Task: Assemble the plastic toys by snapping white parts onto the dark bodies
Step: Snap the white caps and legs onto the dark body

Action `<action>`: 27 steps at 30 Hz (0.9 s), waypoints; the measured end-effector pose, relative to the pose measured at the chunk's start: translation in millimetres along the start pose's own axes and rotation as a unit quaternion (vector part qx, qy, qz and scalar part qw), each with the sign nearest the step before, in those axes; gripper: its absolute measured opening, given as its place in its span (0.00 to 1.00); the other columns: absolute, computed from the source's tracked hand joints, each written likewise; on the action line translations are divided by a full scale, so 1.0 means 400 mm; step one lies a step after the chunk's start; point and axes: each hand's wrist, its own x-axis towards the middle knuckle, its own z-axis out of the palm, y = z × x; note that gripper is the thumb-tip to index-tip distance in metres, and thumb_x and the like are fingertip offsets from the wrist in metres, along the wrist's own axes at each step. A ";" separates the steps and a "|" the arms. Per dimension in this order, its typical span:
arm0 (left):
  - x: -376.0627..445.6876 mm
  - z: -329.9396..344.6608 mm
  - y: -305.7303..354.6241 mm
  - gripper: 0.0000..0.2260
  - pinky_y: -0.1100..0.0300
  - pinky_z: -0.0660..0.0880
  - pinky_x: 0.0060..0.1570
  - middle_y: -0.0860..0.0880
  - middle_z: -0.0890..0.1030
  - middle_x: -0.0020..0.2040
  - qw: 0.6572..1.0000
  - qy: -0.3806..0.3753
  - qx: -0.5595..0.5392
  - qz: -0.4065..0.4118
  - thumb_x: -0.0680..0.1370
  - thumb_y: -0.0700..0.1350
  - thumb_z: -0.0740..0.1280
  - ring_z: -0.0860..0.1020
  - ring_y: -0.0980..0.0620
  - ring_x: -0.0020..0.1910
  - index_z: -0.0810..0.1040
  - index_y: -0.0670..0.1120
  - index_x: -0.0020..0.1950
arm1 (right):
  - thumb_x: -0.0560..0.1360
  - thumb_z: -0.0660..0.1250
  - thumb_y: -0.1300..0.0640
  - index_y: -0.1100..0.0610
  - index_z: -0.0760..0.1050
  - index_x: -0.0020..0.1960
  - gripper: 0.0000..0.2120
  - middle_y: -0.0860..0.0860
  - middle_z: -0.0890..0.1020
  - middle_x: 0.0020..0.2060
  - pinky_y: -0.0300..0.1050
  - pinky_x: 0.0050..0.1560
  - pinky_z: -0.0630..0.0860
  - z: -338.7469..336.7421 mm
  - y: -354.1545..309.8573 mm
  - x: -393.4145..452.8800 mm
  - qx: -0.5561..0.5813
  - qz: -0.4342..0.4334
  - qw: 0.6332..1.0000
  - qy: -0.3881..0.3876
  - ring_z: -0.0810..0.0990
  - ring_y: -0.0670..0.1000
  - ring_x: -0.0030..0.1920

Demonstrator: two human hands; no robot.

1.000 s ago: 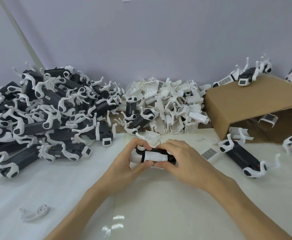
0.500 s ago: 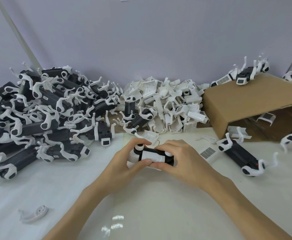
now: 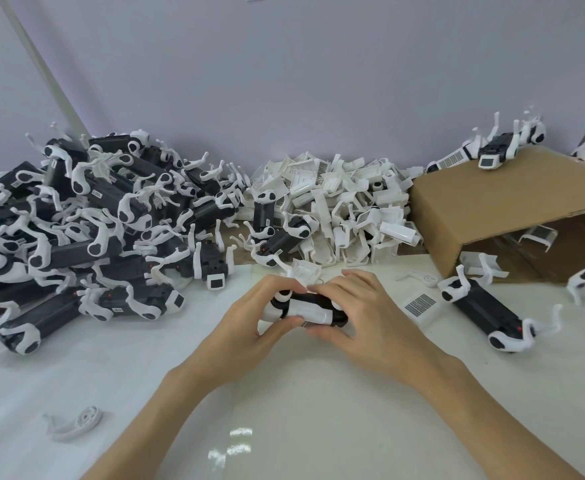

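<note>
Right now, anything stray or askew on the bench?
A lone white part lies near left, apart from the white parts pile. The cardboard box lies on its side, toys spilling out.

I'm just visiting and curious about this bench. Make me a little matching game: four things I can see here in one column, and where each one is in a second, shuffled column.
Things:
1. toy being assembled
2. cardboard box
3. pile of white parts
4. lone white piece

Places:
A. on its side at the right, opening toward the table
B. near the left front of the table, apart from the piles
C. gripped between the left hand and the right hand
D. against the back wall, in the middle

Pairs: 1-C, 2-A, 3-D, 4-B
</note>
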 end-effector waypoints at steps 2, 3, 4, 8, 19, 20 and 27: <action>0.000 0.006 -0.002 0.13 0.66 0.72 0.63 0.63 0.78 0.63 1.000 -0.001 0.004 -0.001 0.83 0.51 0.68 0.77 0.56 0.65 0.76 0.54 0.68 | 0.79 0.69 0.39 0.56 0.77 0.69 0.26 0.47 0.82 0.57 0.46 0.77 0.60 -0.001 0.012 0.002 -0.003 0.005 1.000 -0.013 0.76 0.52 0.64; 0.000 0.008 -0.002 0.13 0.67 0.72 0.63 0.63 0.78 0.63 1.000 0.000 0.006 0.000 0.84 0.51 0.68 0.77 0.56 0.65 0.76 0.54 0.68 | 0.80 0.70 0.42 0.57 0.78 0.67 0.23 0.48 0.82 0.54 0.47 0.77 0.60 0.001 0.013 0.004 0.003 0.002 1.000 -0.010 0.77 0.53 0.62; 0.001 0.010 -0.001 0.13 0.68 0.71 0.63 0.63 0.78 0.63 1.000 0.000 0.007 0.001 0.84 0.51 0.68 0.77 0.56 0.65 0.75 0.54 0.68 | 0.80 0.71 0.44 0.57 0.80 0.64 0.21 0.48 0.82 0.51 0.48 0.78 0.60 0.002 0.011 0.007 0.012 0.002 1.000 -0.004 0.79 0.53 0.59; 0.005 0.009 -0.001 0.13 0.67 0.70 0.64 0.62 0.78 0.64 1.000 0.005 0.007 0.009 0.84 0.49 0.68 0.78 0.54 0.66 0.75 0.54 0.69 | 0.79 0.72 0.45 0.58 0.83 0.59 0.17 0.50 0.81 0.43 0.47 0.78 0.61 0.007 0.010 0.011 0.029 0.024 0.999 0.013 0.80 0.53 0.55; 0.003 -0.005 -0.001 0.20 0.67 0.71 0.65 0.64 0.79 0.65 0.999 -0.014 0.012 -0.026 0.79 0.53 0.74 0.77 0.59 0.67 0.75 0.57 0.69 | 0.76 0.74 0.41 0.50 0.75 0.69 0.25 0.43 0.79 0.57 0.44 0.72 0.63 0.003 0.011 0.008 0.021 0.021 0.999 -0.032 0.73 0.48 0.63; 0.003 -0.006 -0.001 0.20 0.66 0.71 0.66 0.65 0.78 0.65 0.999 -0.023 0.024 -0.022 0.79 0.54 0.74 0.77 0.59 0.67 0.74 0.57 0.70 | 0.75 0.74 0.41 0.50 0.75 0.68 0.25 0.43 0.79 0.58 0.45 0.73 0.63 0.004 0.009 0.009 0.011 0.023 0.999 -0.035 0.73 0.49 0.64; 0.007 0.004 0.003 0.20 0.66 0.73 0.63 0.61 0.81 0.63 1.000 -0.010 -0.003 -0.005 0.79 0.45 0.77 0.80 0.56 0.64 0.77 0.57 0.68 | 0.74 0.77 0.45 0.49 0.74 0.69 0.26 0.43 0.78 0.58 0.41 0.74 0.60 0.005 -0.004 0.007 0.032 0.039 0.999 -0.013 0.72 0.47 0.63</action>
